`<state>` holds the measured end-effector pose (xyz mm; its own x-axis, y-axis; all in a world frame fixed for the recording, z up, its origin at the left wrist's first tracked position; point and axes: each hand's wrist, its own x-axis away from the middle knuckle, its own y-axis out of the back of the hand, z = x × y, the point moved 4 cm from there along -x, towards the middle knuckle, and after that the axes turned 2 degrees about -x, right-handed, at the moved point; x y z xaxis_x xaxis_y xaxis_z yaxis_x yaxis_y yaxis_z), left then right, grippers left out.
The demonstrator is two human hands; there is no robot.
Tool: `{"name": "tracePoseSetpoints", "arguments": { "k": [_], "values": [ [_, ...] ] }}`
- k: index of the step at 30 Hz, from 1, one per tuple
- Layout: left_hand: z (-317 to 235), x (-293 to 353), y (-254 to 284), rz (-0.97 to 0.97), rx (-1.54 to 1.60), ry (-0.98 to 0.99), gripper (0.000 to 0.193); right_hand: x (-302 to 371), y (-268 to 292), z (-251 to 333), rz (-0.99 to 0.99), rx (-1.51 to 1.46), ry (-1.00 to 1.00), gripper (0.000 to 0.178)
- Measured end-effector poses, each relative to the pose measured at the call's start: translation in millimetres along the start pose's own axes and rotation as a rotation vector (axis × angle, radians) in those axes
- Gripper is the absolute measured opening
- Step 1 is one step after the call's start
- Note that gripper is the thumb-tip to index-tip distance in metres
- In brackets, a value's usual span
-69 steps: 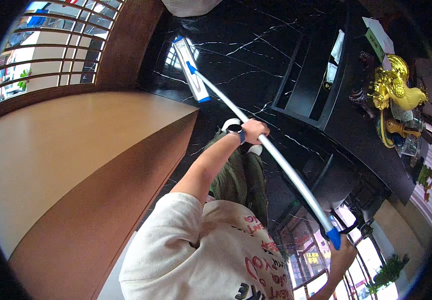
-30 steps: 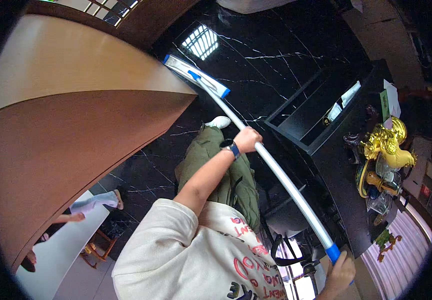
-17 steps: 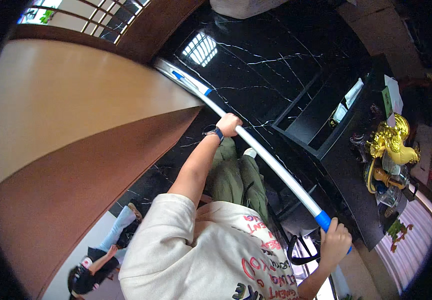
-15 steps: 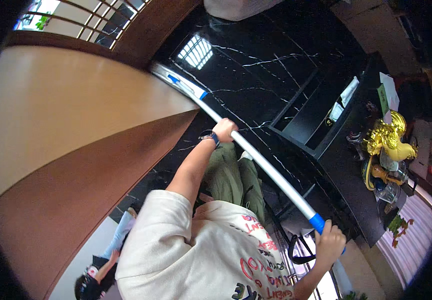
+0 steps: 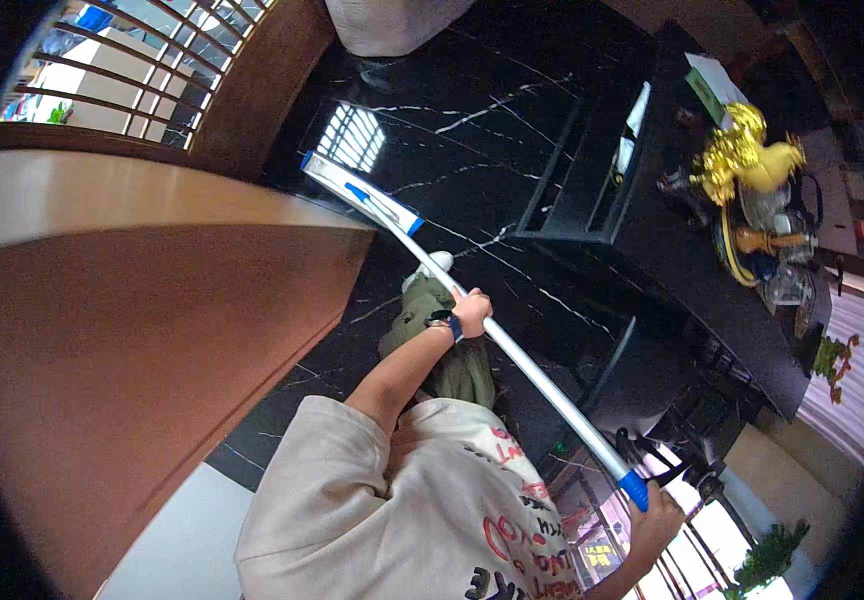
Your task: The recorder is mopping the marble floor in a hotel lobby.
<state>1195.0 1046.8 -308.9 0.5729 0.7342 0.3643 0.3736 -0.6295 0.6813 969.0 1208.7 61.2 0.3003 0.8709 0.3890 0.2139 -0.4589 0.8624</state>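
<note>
A flat mop [image 5: 550,397] with a long silver pole runs diagonally in front of me. Its wide, flat head [image 5: 337,180], white with blue ends, lies on the black marbled floor [image 5: 472,150] near the base of the wooden panel. My left hand [image 5: 472,312], with a dark watch at the wrist, is wrapped round the middle of the pole. At lower right, my right hand [image 5: 658,520] is closed on the blue grip at the pole's upper end.
A tall wooden panel [image 5: 182,290] rises at left, below a barred window [image 5: 142,70]. At right stands a black counter [image 5: 722,320] holding a gold ornament [image 5: 752,160] and glassware [image 5: 790,285]. A pale rounded object [image 5: 392,20] sits at the far edge.
The mop head has come away from the panel's edge, a little rightward and nearer. My left hand has shifted right and nearer; my view has turned, and a white shoe shows more.
</note>
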Motion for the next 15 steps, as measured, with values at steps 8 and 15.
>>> {"name": "tracePoseSetpoints", "arguments": {
  "k": [8, 15],
  "values": [
    [-78.2, 22.5, -90.4, 0.299, -0.291, -0.238, 0.015, 126.1, -91.4, -46.3, 0.129, -0.124, -0.229, 0.034],
    [-157.9, 82.8, -155.1, 0.397, -0.331, -0.37, 0.017, 246.0, -120.3, -82.9, 0.314, -0.018, -0.507, 0.034]
  ]
}}
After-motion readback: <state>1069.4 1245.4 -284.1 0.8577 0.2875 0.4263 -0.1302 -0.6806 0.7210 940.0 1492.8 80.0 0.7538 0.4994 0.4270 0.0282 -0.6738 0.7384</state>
